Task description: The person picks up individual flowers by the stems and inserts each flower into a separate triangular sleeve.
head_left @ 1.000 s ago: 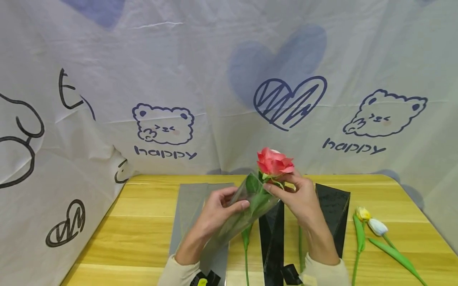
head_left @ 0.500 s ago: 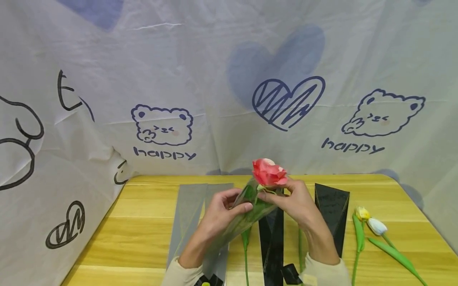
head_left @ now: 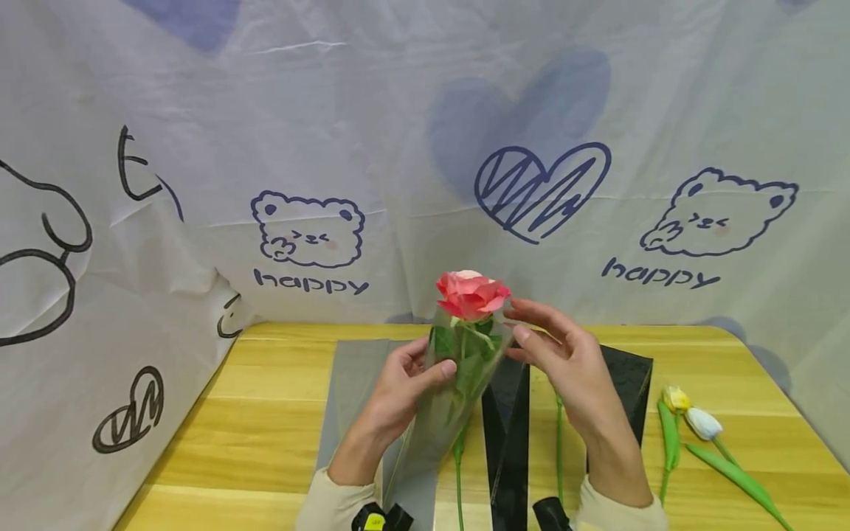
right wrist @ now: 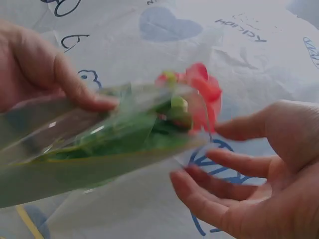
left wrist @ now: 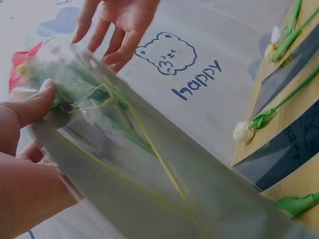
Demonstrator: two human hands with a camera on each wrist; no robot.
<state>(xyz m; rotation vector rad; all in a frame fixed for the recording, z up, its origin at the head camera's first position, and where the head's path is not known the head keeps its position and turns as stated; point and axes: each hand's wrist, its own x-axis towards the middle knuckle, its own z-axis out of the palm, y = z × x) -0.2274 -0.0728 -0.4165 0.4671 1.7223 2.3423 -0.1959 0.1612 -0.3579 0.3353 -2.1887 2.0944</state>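
A pink rose [head_left: 473, 296] stands nearly upright in a clear plastic flower sleeve [head_left: 425, 435], its bloom above the sleeve's mouth and its green leaves inside. My left hand [head_left: 401, 387] grips the sleeve near the top, thumb across the front. Just right of the bloom is my right hand [head_left: 564, 358], fingers spread and slightly bent with nothing between them. In the right wrist view, the fingertips of the right hand [right wrist: 264, 179] come close to the rose [right wrist: 204, 92] and the sleeve's rim; whether they touch is unclear. Yellow edge lines run along the sleeve [left wrist: 169, 174] in the left wrist view.
On the wooden table [head_left: 265, 413] lie grey sleeves [head_left: 352, 365], a black sleeve [head_left: 508, 450] and another black sleeve [head_left: 629, 376]. A yellow tulip [head_left: 675, 399] and a white tulip [head_left: 704, 423] lie at right. A printed cloth [head_left: 398, 133] hangs behind.
The right hand has let go of the rose below its bloom and moved slightly right. Rose and sleeve first dipped, then swung left and more upright. The left hand kept its grip.
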